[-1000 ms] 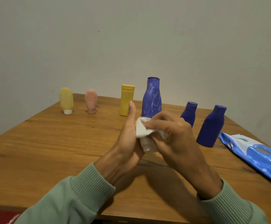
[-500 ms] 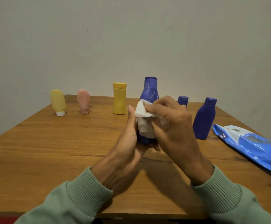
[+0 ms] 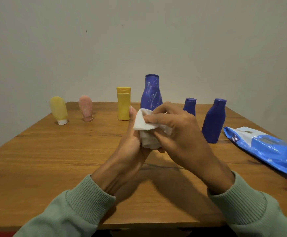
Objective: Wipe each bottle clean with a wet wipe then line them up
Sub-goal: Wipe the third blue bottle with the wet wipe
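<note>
Crumpled white wet wipe [image 3: 143, 124] being pinched in curled fingers of right hand [image 3: 178, 134] above brown wooden table [image 3: 53, 159]. Wipe being backed by left hand [image 3: 132, 151], thumb straight; fingers hidden, grip cannot be told. Blue plastic wipes pack [image 3: 267, 149] lying at right. Medium dark-blue bottle [image 3: 213, 122] standing beside pack. Farther back, standing apart: yellow inverted tube [image 3: 59, 109], pink inverted tube [image 3: 86, 107], yellow flat-capped bottle [image 3: 123, 105], tall scuffed dark-blue bottle [image 3: 151, 93], small dark-blue bottle [image 3: 189, 106].
</note>
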A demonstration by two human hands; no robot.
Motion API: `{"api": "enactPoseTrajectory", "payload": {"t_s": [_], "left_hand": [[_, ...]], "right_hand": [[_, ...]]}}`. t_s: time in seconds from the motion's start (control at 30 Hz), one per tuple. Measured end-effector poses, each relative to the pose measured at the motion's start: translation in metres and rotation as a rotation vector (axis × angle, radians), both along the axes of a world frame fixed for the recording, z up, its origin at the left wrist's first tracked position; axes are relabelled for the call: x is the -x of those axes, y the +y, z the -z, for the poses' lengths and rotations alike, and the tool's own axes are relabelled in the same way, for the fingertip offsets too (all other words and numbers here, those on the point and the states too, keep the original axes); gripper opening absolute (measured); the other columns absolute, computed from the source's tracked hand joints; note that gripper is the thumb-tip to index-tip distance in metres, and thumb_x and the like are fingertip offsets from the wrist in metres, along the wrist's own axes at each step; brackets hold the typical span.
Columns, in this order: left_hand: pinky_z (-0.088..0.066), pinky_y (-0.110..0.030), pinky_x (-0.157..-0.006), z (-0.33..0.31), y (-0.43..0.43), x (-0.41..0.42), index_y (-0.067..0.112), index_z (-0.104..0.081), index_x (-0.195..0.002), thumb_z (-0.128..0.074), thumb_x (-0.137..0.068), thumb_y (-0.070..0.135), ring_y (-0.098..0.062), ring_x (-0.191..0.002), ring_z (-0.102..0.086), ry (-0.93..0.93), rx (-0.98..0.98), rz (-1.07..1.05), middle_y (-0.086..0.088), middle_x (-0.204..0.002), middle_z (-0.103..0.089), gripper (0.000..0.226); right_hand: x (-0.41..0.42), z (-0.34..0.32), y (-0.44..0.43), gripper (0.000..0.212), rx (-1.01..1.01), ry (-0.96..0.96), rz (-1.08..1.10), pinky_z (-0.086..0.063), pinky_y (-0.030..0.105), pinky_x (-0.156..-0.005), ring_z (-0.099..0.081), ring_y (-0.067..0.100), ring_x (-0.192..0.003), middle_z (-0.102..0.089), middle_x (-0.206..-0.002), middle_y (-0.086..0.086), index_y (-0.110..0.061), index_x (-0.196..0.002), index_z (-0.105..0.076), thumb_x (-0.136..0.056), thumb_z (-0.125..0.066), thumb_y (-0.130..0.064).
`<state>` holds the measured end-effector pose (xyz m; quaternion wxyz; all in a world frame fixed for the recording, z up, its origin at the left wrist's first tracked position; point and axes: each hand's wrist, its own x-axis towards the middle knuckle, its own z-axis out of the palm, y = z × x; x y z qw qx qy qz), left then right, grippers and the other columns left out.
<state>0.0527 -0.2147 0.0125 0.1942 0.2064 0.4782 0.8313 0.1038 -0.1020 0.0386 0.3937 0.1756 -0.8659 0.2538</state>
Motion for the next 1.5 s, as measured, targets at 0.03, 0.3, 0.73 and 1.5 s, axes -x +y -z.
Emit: {"api": "enactPoseTrajectory", "payload": {"t_s": [0.03, 0.3, 0.73, 1.5], "left_hand": [[-0.054, -0.043, -0.085, -0.002, -0.001, 0.001, 0.015, -0.062, -0.113, -0.023, -0.092, 0.064, -0.027, -0.1, -0.065, 0.002, 0.005, 0.009, -0.015, -0.102, -0.069, 0.065], [-0.047, -0.047, -0.086, 0.001, 0.004, -0.003, 0.033, -0.074, -0.099, -0.023, -0.085, 0.069, -0.025, -0.092, -0.063, 0.057, 0.028, 0.076, -0.013, -0.106, -0.07, 0.064], [-0.056, -0.035, -0.068, -0.011, -0.001, 0.007, 0.014, -0.058, -0.123, -0.023, -0.089, 0.07, -0.022, -0.083, -0.069, -0.071, -0.014, 0.078, -0.014, -0.102, -0.071, 0.074], [-0.051, -0.035, -0.064, -0.024, -0.002, 0.009, 0.014, -0.059, -0.122, -0.024, -0.089, 0.071, -0.023, -0.078, -0.066, -0.009, 0.045, 0.038, -0.016, -0.103, -0.068, 0.074]], "right_hand": [[0.0, -0.001, 0.001, 0.034, -0.019, -0.033, -0.026, -0.047, 0.007, -0.078, -0.053, 0.003, -0.09, -0.06, -0.101, -0.004, -0.013, -0.111, -0.068, -0.078, -0.073, -0.011], [0.0, -0.003, 0.003, 0.028, 0.129, 0.058, 0.064, -0.04, 0.0, -0.082, -0.052, -0.005, -0.087, -0.052, -0.098, -0.011, -0.009, -0.108, -0.068, -0.08, -0.07, -0.007], [0.002, -0.014, 0.005, 0.024, 0.095, -0.033, 0.024, -0.04, -0.002, -0.077, -0.052, -0.005, -0.084, -0.052, -0.097, -0.011, -0.008, -0.105, -0.068, -0.081, -0.07, -0.008], [0.008, -0.019, 0.01, 0.025, 0.133, 0.066, 0.038, -0.042, 0.0, -0.078, -0.053, -0.005, -0.086, -0.055, -0.097, -0.01, -0.009, -0.105, -0.068, -0.081, -0.071, -0.009]]}}
